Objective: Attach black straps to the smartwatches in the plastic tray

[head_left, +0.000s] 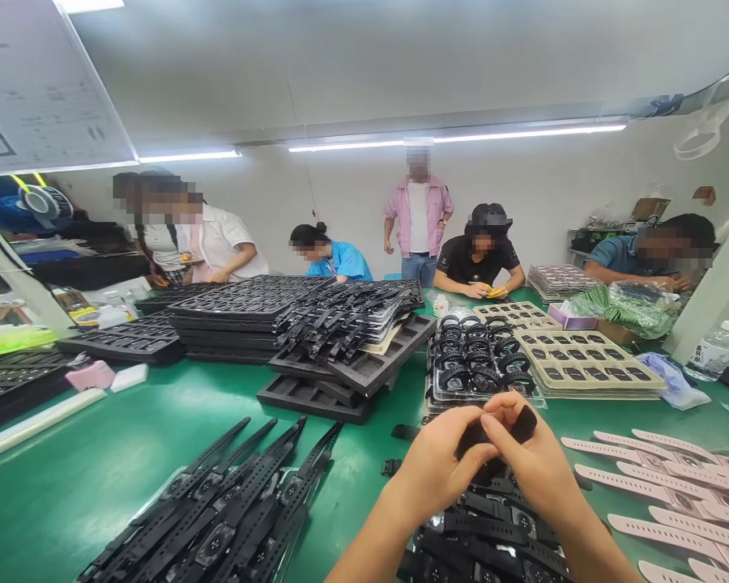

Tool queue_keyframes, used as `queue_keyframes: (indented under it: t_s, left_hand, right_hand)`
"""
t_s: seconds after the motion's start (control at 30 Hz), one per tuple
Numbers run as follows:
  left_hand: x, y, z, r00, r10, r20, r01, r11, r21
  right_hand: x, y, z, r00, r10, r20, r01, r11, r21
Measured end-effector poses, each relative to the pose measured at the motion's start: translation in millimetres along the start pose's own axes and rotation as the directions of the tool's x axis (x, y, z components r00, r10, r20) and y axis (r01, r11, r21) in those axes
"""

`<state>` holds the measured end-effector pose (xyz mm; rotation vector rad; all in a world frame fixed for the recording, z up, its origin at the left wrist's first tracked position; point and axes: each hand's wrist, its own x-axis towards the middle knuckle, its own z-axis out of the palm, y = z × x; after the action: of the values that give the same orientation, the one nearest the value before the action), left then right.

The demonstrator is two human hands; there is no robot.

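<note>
My left hand [441,457] and my right hand [526,449] meet in front of me, fingers curled and thumbs close together. Between them they grip a black watch strap [526,423]; most of it is hidden behind the fingers, so I cannot tell whether a watch body is attached. Right below the hands lie several black smartwatches [492,526] with straps spread out. Another batch of black smartwatches [219,518] rests on clear plastic to the left. Pale pink smartwatches [674,486] lie in rows on the right.
Black foam trays [231,324] are stacked beyond the hands, some tilted under loose watches. Clear trays of looped black watches [477,356] and beige trays [589,368] stand farther right. A water bottle [714,352] is by the right post. Several people sit or stand across the green table [127,437].
</note>
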<state>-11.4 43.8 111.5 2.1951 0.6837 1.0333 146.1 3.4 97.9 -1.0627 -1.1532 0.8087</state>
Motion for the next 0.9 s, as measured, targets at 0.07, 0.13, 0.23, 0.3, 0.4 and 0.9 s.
queue_keyframes:
  t_s: [0.07,0.13,0.23,0.3,0.4,0.9]
  left_hand:
    - [-0.2,0.2,2.1,1.0,-0.015,-0.007,0.015,0.999,-0.029]
    - [-0.5,-0.7,4.7,0.999,-0.027,-0.027,0.025,0.998,-0.059]
    - [-0.1,-4.3,10.3,0.998,-0.029,-0.055,0.02,0.987,-0.161]
    - [1.5,-7.8,14.0,0.994,-0.081,-0.077,0.051,0.943,-0.328]
    - [5.1,-11.9,17.8,0.972,-0.222,-0.082,0.108,0.722,-0.683]
    - [4.1,-23.8,34.5,0.92,-0.356,-0.167,0.095,0.614,-0.784]
  right_hand:
    - [-0.6,0.9,0.7,0.999,-0.003,-0.049,0.004,1.0,0.007]
    - [-0.8,2.1,1.8,0.997,-0.013,-0.08,0.014,1.0,0.008]
    - [-1.6,2.7,2.6,0.998,-0.053,-0.043,0.052,0.998,-0.021]
    - [-3.0,1.5,1.1,0.998,-0.056,0.008,0.056,0.998,0.007]
    - [-6.6,-1.3,-2.2,0.996,-0.027,0.084,0.02,0.996,0.089]
    - [-9.5,23.4,22.5,0.973,-0.085,-0.214,0.129,0.971,0.201]
